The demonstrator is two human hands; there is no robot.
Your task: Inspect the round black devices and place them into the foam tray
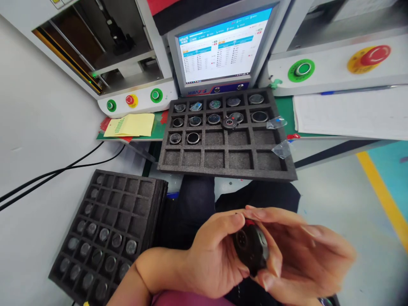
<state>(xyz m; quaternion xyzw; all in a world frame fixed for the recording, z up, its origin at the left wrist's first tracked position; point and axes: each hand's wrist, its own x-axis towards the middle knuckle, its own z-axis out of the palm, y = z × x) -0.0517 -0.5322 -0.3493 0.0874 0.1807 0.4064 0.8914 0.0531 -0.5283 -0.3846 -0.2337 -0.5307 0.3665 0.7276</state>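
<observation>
A round black smartwatch body (249, 250) is held up above my lap, tilted, with its sensor side facing me. My left hand (216, 253) wraps round it, thumb along the upper left edge. Something red shows at its top edge. From the other side my right hand (306, 259) curls in, its fingertips at the top and bottom right of the watch. Parts of both hands' fingers hide behind the watch. Ahead lies a dark foam tray (228, 168) with watch bodies in its upper rows; one watch (229, 122) lies sensor side up across a divider.
A stack of foam trays (146, 199) holding more watches stands at lower left. Behind the near tray is a monitor (219, 46), between machines with green buttons (302, 68) and red stop buttons (376, 55). Yellow paper (130, 125), white sheets (350, 112) and plastic film (282, 149) lie about. Black cables (63, 168) cross left.
</observation>
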